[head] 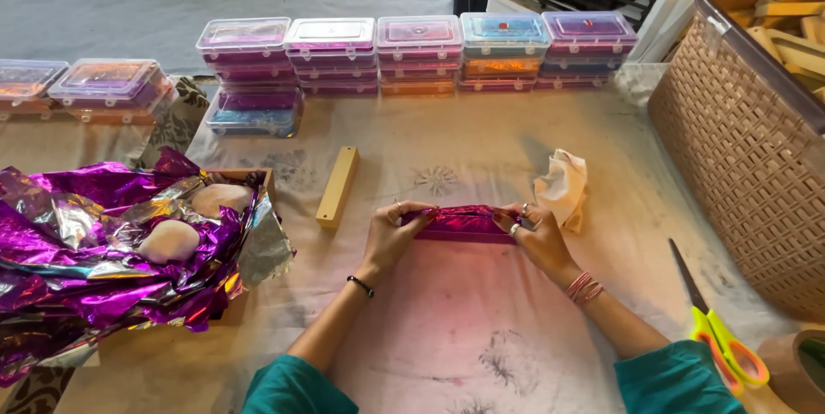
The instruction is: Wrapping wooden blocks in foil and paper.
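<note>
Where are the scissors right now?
In the head view, the scissors lie on the cloth-covered table at lower right, beside the right hand's forearm and below the woven basket.

We had open cloth (464,311) near us; wooden block (337,186) left, scissors (718,332) and basket (739,156) right, boxes (417,53) blocked the far edge.

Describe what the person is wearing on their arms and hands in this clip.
Both arms have teal sleeves pushed up to about the elbow. The left hand has a ring on one finger and a thin black band at the wrist. The right hand has a silver ring and a stack of thin pink and red bangles at the wrist. No gloves on either hand.
</note>
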